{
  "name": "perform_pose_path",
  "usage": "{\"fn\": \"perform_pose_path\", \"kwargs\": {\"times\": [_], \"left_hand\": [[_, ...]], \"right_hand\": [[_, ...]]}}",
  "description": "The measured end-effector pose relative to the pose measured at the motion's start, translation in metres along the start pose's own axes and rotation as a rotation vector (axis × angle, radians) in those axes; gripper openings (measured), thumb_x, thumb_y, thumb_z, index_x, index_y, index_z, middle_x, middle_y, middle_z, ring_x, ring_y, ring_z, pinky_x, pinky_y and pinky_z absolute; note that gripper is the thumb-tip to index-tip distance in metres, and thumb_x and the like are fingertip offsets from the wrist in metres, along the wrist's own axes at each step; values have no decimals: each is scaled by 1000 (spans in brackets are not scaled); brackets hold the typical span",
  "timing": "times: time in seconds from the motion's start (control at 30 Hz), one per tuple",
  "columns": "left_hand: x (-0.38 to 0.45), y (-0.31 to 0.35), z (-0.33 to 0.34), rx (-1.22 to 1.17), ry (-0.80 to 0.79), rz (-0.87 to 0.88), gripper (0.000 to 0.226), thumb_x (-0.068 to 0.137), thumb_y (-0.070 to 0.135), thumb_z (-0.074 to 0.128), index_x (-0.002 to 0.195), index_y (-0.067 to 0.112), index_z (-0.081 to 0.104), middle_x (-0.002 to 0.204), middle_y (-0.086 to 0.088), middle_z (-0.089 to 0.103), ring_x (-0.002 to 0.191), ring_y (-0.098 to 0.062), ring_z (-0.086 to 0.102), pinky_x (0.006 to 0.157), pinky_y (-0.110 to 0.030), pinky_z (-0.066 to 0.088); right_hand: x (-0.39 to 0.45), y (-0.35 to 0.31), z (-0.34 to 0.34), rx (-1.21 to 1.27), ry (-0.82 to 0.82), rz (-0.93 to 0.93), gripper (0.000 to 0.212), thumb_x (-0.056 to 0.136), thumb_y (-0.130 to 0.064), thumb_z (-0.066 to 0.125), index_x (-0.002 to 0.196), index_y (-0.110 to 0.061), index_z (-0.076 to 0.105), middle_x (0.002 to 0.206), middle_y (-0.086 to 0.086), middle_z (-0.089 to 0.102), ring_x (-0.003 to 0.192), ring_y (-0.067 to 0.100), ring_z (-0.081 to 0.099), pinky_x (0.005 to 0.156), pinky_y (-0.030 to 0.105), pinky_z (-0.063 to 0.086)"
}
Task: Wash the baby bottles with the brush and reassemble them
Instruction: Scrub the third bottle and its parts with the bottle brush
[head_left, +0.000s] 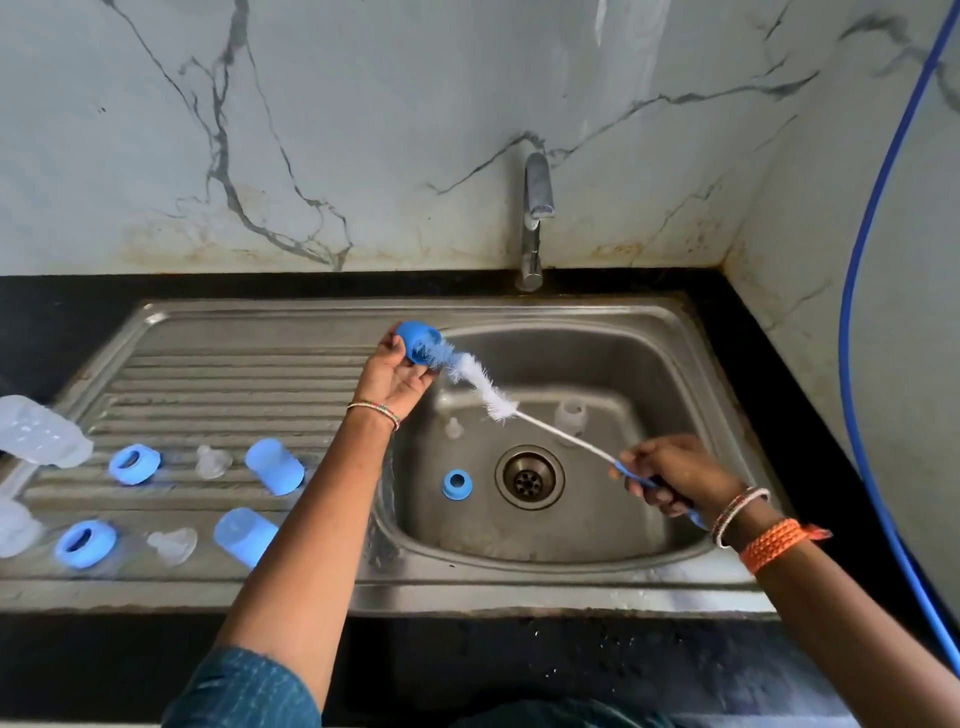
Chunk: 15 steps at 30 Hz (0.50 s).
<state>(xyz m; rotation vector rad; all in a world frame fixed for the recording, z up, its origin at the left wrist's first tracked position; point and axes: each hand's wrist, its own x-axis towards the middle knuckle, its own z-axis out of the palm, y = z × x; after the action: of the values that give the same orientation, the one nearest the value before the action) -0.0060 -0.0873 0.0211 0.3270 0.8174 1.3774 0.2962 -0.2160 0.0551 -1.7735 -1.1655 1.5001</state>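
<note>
My left hand (396, 375) grips a blue bottle cap (415, 340) over the basin's left rim. My right hand (670, 475) holds the blue handle of a bottle brush (483, 387); its white bristle tip is inside the cap. In the basin (649, 364) lie a blue screw ring (457, 485), a clear nipple (454, 429) and a clear bottle (570, 414). On the drainboard (234, 374) are two blue rings (135, 464) (85, 544), two clear nipples (211, 461) (173, 545), two blue caps (275, 466) (244, 535) and clear bottles (41, 431) at the left edge.
A steel tap (535, 218) stands behind the basin, with no water running. The drain (529, 477) is in the basin's middle. A blue hose (862, 312) hangs along the right wall. Black counter (805, 364) surrounds the sink.
</note>
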Motion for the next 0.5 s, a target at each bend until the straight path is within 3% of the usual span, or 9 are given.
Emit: {"fn": "perform_pose_path", "kwargs": {"times": [0.03, 0.1, 0.13, 0.2, 0.27, 0.33, 0.43, 0.5], "left_hand": [[-1, 1, -1, 12, -25, -13, 34, 67, 12, 68, 96, 23, 55, 93, -10, 69, 82, -26, 70, 72, -42, 56], [0, 3, -1, 16, -14, -25, 18, 83, 16, 57, 100, 23, 55, 98, -11, 67, 88, -27, 68, 81, -47, 52], [2, 6, 1, 22, 30, -46, 10, 90, 24, 49, 98, 22, 55, 102, -11, 64, 93, -29, 64, 87, -50, 47], [6, 11, 3, 73, 129, -95, 19, 91, 37, 46, 88, 20, 54, 99, -10, 59, 93, -28, 58, 92, -46, 41], [7, 10, 3, 99, 201, -93, 18, 89, 33, 55, 87, 15, 52, 90, -10, 56, 84, -26, 58, 83, -41, 48], [8, 7, 3, 94, 220, -69, 13, 90, 22, 56, 87, 11, 49, 80, -11, 57, 75, -24, 58, 69, -37, 54], [5, 8, 4, 70, 124, -51, 17, 92, 18, 49, 78, 11, 50, 59, -6, 62, 64, -19, 59, 63, -30, 49], [2, 10, 2, 38, 75, -51, 21, 94, 19, 46, 74, 10, 50, 58, -6, 63, 67, -19, 57, 70, -32, 46]], "right_hand": [[1, 3, 0, -1, -78, 56, 24, 94, -5, 52, 75, 1, 65, 48, 4, 50, 32, 7, 30, 34, 12, 20], [6, 11, 2, -127, -30, -45, 25, 93, -10, 56, 70, -7, 64, 47, -1, 53, 33, 5, 34, 35, 14, 25], [8, 14, 3, -236, 97, -157, 23, 90, -11, 62, 67, -14, 64, 48, -5, 57, 36, 3, 42, 40, 17, 32], [9, 15, 3, -478, 427, -348, 14, 81, -16, 72, 69, -19, 65, 59, -9, 63, 56, 6, 57, 56, 26, 46], [8, 12, 5, -579, 587, -469, 10, 77, -16, 74, 73, -21, 66, 66, -9, 64, 68, 14, 60, 63, 31, 49], [7, 8, 5, -487, 454, -448, 16, 79, -10, 72, 68, -20, 66, 58, -7, 63, 56, 9, 57, 55, 26, 45], [2, -2, 2, -139, -83, -9, 21, 92, -4, 56, 75, -3, 69, 50, 3, 55, 34, 7, 36, 37, 14, 25], [4, 3, -3, -128, -109, -16, 20, 92, -4, 56, 77, -4, 69, 52, 3, 57, 34, 5, 35, 37, 14, 25]]}}
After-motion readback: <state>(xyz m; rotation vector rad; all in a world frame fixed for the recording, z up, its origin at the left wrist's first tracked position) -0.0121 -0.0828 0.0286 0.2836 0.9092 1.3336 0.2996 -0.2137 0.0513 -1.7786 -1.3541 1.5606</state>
